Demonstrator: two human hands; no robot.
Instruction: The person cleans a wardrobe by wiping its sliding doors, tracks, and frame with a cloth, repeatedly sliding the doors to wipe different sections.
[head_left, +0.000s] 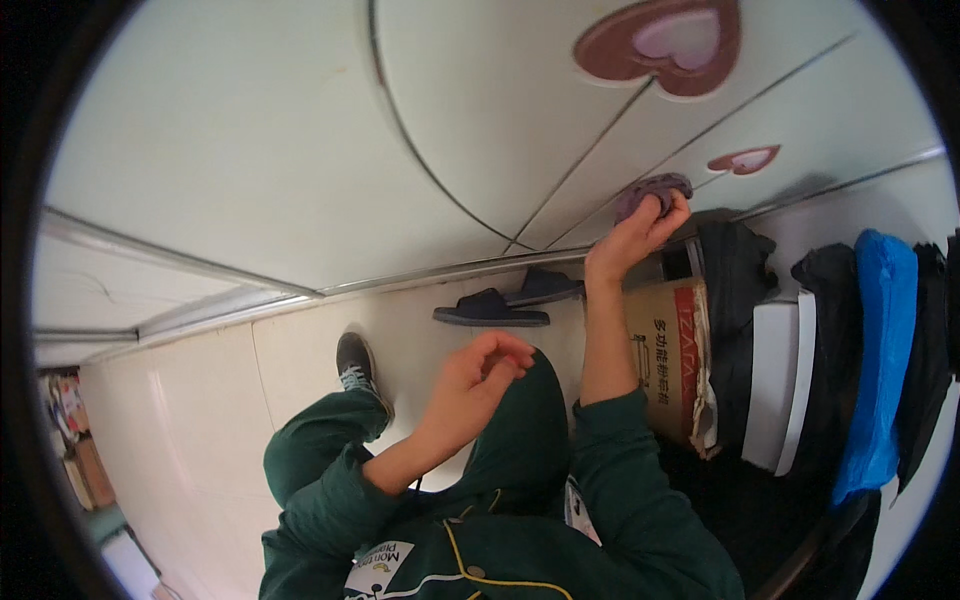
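My right hand (637, 232) grips a bunched purple-grey cloth (651, 196) and presses it against the pale panel door (465, 150), just below a small heart decoration (744, 160). Dark grooves cross the panel, and a larger brown and pink heart (664, 45) lies above. My left hand (480, 382) hovers in front of my left of centre, over my green-trousered knee, with fingers loosely curled. Nothing shows between those fingers, though the palm is partly hidden.
Dark slide sandals (491, 309) lie on the tiled floor by the metal door track (450, 268). At the right stand a cardboard box (667, 360), black bags, a white box (772, 382) and a blue plastic-wrapped item (881, 360). Shelved items (82, 465) show at the far left.
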